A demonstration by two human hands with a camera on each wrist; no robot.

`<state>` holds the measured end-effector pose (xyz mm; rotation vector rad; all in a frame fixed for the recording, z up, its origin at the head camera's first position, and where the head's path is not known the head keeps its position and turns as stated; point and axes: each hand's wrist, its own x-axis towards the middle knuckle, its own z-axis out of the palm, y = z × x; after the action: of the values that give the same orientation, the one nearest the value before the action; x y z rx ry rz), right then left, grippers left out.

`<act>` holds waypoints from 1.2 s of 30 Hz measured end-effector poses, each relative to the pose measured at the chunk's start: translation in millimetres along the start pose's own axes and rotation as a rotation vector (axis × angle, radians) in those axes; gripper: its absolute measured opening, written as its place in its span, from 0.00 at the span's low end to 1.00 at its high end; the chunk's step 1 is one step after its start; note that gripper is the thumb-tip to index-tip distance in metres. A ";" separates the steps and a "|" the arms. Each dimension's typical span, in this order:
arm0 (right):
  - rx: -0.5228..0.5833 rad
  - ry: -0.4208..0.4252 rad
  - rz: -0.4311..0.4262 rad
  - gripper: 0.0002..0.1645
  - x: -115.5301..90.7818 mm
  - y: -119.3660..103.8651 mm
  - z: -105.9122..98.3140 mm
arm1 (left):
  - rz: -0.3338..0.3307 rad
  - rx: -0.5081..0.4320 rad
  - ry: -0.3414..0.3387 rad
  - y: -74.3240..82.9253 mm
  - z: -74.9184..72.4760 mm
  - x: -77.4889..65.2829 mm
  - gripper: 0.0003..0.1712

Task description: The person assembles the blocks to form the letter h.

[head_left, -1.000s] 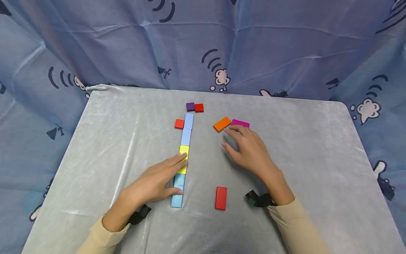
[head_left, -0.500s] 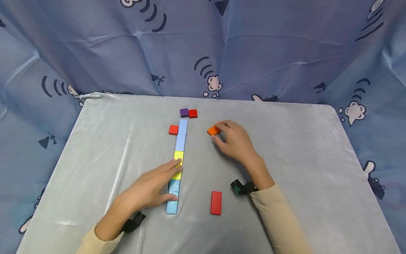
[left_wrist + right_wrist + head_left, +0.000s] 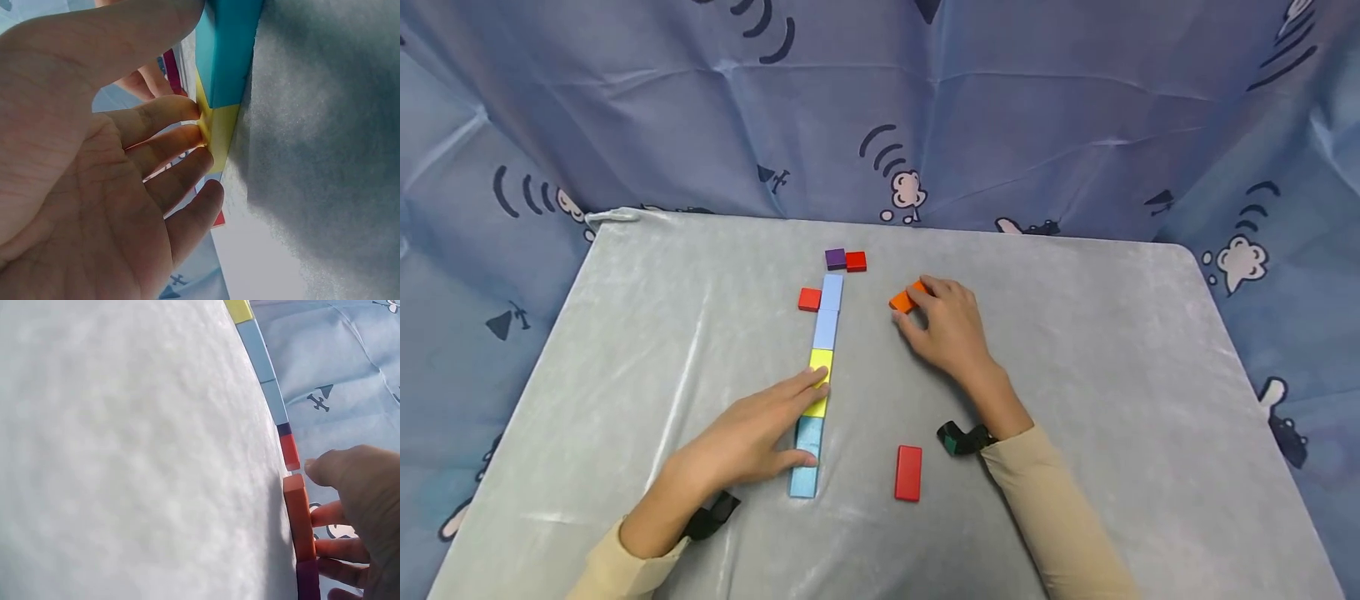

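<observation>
My left hand rests along a straight row of blocks, fingertips on a yellow block and thumb over the light blue blocks at the near end. The left wrist view shows those fingers nearly straight against the yellow block's face. Beyond it the row continues with periwinkle blocks. To the right, my right hand touches an orange block. Its fingertips lie on the block, while the thumb stands off near one end. A magenta block, hidden in the head view, adjoins the orange one under the fingers.
A red block lies on the grey cloth between the forearms. One small red block sits against the row's left side. Past the far end are a purple block and another red block. A blue patterned curtain hangs behind the table.
My right hand has shifted left from beside the magenta block onto the orange one, now covering the magenta block in the head view. The left hand stays on the row. The head view has tilted slightly.
</observation>
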<state>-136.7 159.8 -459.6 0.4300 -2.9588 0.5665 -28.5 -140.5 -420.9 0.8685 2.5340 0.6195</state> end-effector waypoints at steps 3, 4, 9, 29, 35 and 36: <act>0.004 0.027 0.009 0.30 -0.5 -0.2 0.0 | 0.006 0.003 0.003 0.0 -0.8 1.1 0.51; 0.006 0.032 0.010 0.29 -0.7 -0.2 0.1 | 0.007 0.000 0.005 0.0 -1.0 1.0 0.51; 0.021 0.039 0.018 0.26 -2.0 -0.5 0.6 | 0.016 -0.003 0.016 -0.2 -1.5 -0.4 0.51; 0.027 -0.012 0.000 0.25 0.6 -4.9 -5.3 | 0.015 -0.010 0.016 -0.9 -2.4 0.4 0.51; 0.025 0.025 -0.025 0.25 -0.4 -4.2 -3.2 | 0.011 -0.013 0.012 -0.6 -1.9 0.5 0.51; 0.026 0.048 -0.039 0.24 -0.1 -3.7 -2.6 | 0.011 -0.012 0.012 -0.8 -1.9 0.7 0.51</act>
<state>-135.5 157.5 -455.9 0.4682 -2.8943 0.6034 -30.3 -141.2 -419.9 0.8779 2.5347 0.6443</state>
